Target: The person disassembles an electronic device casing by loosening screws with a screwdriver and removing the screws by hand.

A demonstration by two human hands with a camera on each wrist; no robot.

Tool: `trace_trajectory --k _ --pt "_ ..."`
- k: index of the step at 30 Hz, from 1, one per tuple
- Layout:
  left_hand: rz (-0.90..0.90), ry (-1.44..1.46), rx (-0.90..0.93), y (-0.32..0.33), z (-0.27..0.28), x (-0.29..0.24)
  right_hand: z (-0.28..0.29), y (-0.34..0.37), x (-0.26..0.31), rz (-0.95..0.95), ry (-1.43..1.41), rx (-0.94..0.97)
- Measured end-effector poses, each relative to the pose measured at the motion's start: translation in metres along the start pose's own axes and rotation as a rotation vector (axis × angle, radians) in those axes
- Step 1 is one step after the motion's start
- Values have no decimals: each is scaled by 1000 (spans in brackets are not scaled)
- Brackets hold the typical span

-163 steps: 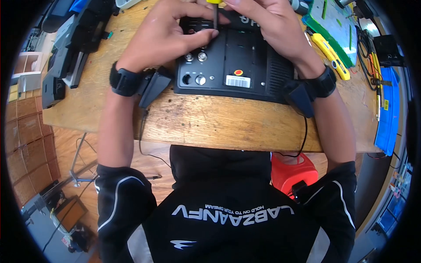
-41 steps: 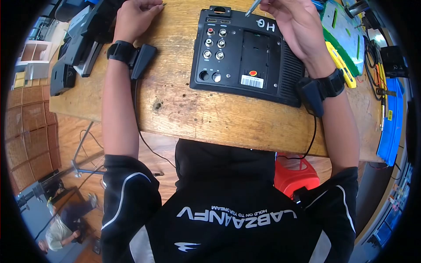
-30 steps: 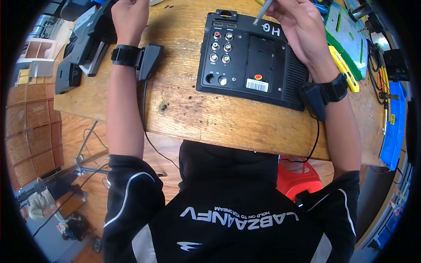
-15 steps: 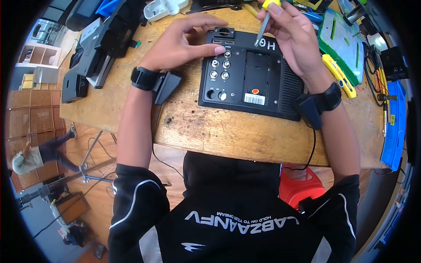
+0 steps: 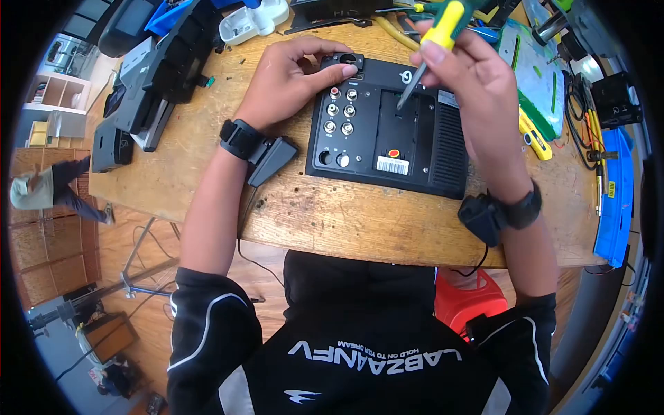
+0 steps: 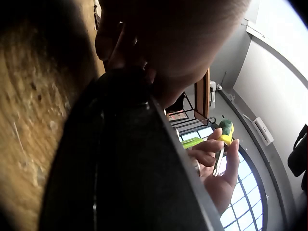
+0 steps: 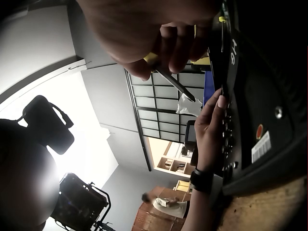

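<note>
A black monitor housing (image 5: 398,135) lies back side up on the wooden bench, showing round sockets, a recessed plate, a barcode label and white hand-drawn letters. At its far left corner my left hand (image 5: 283,81) grips the edge, thumb on top beside a small raised bracket (image 5: 350,61) and the other fingers behind it. My right hand (image 5: 487,97) holds a screwdriver (image 5: 446,28) with a yellow and green handle between thumb and fingers. Its metal shaft points down and left over the recess. In the right wrist view the screwdriver tip (image 7: 191,97) stands apart from the housing.
A white parts tray (image 5: 252,21) with small pieces stands at the back. Black devices (image 5: 162,76) are stacked on the left. On the right lie a yellow utility knife (image 5: 534,135), a green-edged board (image 5: 539,76), cables and a blue bin (image 5: 614,200).
My left hand, away to the left about a second ago, has come back to the housing's far left corner. The right hand has swung the screwdriver tip from beside the letters to over the recess.
</note>
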State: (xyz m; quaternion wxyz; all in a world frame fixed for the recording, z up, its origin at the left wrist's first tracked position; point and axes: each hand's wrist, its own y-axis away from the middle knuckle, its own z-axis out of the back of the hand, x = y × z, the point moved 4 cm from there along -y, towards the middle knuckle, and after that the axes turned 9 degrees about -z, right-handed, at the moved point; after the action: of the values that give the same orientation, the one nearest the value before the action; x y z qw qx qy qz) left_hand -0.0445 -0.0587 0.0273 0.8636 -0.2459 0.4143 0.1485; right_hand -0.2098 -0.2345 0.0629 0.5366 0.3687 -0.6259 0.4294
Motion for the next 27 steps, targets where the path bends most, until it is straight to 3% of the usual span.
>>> trace_trajectory --k 1,2,6,7,9,17,20,22,23,25,27 --pt "-40 0 -25 -1 -1 0 -7 8 6 54 28 7" --pt "-81 1 -50 -2 -2 1 -16 15 8 35 -38 -53" --pt "-122 -102 -97 -3 -4 -2 -30 34 5 -36 91 19" --pt "-145 -5 -135 -4 -6 -3 -34 39 2 -57 98 27" --pt "39 -2 -146 -4 -2 -10 -40 40 1 -19 119 24" --pt "49 -54 -160 -3 3 -11 -47 51 -6 29 259 43" --pt "-22 37 -251 -2 4 -7 -46 52 -6 13 223 23" --pt "-327 168 -324 -7 10 -5 -45 51 -8 32 242 37" --pt "-328 169 -323 -4 14 -1 -45 51 -8 50 264 47" --pt "-128 299 -210 0 17 -12 -44 51 -9 43 269 55" --pt "-175 419 -197 3 14 -18 -45 50 -8 37 273 69"
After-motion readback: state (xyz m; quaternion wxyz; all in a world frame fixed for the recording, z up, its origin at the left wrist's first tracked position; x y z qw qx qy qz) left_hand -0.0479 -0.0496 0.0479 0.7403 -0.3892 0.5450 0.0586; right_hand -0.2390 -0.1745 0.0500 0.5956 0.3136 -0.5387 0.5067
